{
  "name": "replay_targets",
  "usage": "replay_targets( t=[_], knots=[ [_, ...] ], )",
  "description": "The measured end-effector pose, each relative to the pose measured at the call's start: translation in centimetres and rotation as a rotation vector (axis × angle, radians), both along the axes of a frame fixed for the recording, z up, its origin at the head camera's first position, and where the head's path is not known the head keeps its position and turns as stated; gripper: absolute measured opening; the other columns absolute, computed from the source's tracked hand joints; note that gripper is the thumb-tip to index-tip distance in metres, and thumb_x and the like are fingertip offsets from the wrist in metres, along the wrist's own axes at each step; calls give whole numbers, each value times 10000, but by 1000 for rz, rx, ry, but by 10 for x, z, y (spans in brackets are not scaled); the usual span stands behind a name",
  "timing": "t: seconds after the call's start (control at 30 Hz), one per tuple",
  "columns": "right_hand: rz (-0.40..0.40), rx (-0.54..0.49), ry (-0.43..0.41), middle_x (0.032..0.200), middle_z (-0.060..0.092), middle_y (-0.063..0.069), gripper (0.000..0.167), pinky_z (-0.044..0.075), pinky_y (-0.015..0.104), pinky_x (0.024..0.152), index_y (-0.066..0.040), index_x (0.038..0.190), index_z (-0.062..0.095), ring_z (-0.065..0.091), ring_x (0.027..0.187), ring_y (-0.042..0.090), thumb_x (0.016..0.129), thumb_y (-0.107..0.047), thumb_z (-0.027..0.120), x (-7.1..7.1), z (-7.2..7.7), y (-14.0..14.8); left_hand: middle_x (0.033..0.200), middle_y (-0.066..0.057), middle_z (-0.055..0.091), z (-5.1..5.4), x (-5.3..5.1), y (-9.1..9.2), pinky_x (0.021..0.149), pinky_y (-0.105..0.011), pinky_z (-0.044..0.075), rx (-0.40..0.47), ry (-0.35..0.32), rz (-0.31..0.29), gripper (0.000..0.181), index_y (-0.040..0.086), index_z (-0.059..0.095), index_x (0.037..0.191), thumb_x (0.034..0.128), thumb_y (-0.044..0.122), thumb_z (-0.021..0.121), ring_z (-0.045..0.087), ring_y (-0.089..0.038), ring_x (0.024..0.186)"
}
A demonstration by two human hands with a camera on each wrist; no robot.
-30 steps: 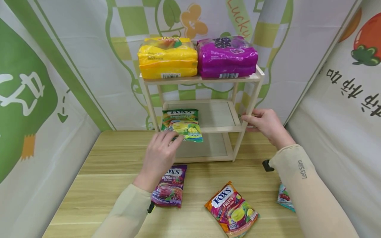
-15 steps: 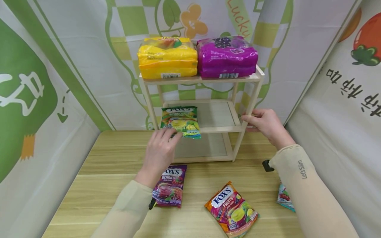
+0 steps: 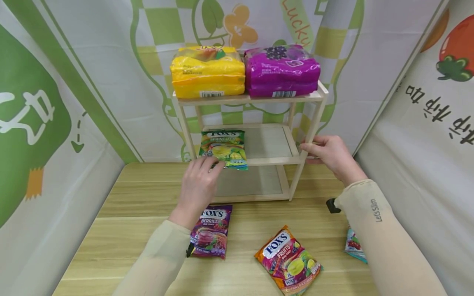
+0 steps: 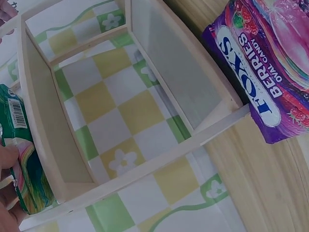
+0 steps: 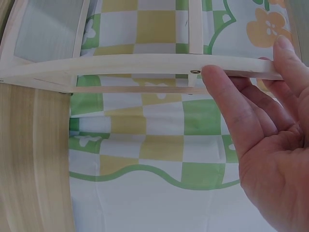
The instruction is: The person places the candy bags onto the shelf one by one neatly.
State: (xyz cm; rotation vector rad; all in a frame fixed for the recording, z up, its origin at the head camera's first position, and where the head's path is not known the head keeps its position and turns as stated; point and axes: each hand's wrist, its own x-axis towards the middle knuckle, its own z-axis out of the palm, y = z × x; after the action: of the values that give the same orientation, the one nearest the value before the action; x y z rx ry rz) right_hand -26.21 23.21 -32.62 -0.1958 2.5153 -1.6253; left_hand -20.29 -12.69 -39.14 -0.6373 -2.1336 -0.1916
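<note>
You wear long, close-fitting sleeves in pale cream-beige: the left sleeve (image 3: 153,253) runs to the bottom edge, left of centre, and the right sleeve (image 3: 392,242) fills the lower right. Both end in softly wrinkled cuffs at your wrists, leaving your left hand (image 3: 200,183) and right hand (image 3: 331,156) bare. Dark grey lettering (image 3: 375,210) reading "Let's Slim" marks your right sleeve. A small, blocky black piece (image 3: 333,205) juts from the left side of your right cuff; a black bit (image 3: 190,249) also shows beside your left cuff, perhaps a similar part, though too little is visible.
</note>
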Motion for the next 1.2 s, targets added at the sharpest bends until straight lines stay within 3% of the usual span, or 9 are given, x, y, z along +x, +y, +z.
replay_targets(
  t=[0.77,1.2],
  knots=[
    [37,13,-9,1442,562,224,510,604,289,891,18,1413,576,632,1235,346,1017,-296,653,0,1,4,1083,-180,726,0,-12,0,932,-498,588,6,-50,5,412,38,745,1071,759,-217,659,688,-384,1012],
    [21,15,12,1409,583,235,461,611,290,875,46,1361,606,681,1160,317,1017,-256,659,-3,-1,3,1059,-165,728,-2,-20,0,898,-486,600,-4,-28,10,390,48,748,1047,760,-205,673,696,-378,979]
  ],
)
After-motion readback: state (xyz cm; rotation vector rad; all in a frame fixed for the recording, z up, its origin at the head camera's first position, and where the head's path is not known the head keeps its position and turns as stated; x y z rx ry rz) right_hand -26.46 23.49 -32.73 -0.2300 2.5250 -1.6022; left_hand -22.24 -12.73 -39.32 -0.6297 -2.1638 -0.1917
